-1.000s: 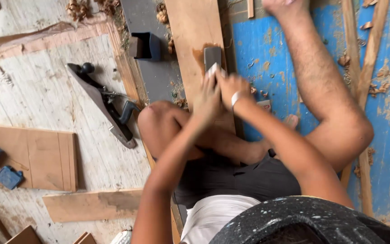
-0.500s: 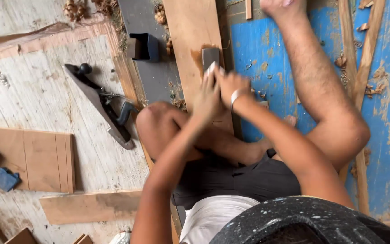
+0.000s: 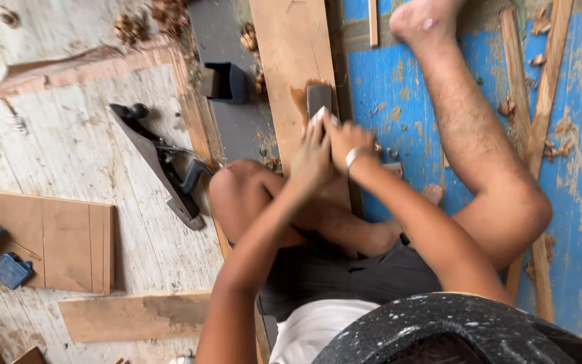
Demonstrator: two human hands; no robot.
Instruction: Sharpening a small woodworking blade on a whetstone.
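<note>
Little has shifted over the last second: both hands sit a touch lower along the plank [image 3: 291, 74] than they did, and the dark block [image 3: 319, 100] under them has stayed at the same spot, so the stroke looks short and repeated.

Nearest, the person sits on the floor with one leg folded in under the arms and the other stretched out over the blue sheet [image 3: 405, 101], a posture that braces the body and puts weight behind the push. Both arms reach straight forward and meet. The left hand [image 3: 311, 158] and right hand [image 3: 348, 141] are pressed together over the near end of the block, fingers curled round it; each grip looks closed on it, though motion blur smears the fingertips and I would not swear to how tightly. Two hands on one small tool keeps it flat and steers it along the grain.

The block rests on the plank, which runs away from the person beside the blue sheet, so the stroke follows its length. A darker patch on the wood lies just beside the block.

Off to the left, a long plane [image 3: 163, 165] lies on the pale floorboards [image 3: 69, 148], within reach but apart from the hands. Farther up, a small dark box [image 3: 227, 82] stands near curls of shavings [image 3: 170, 13].
</note>
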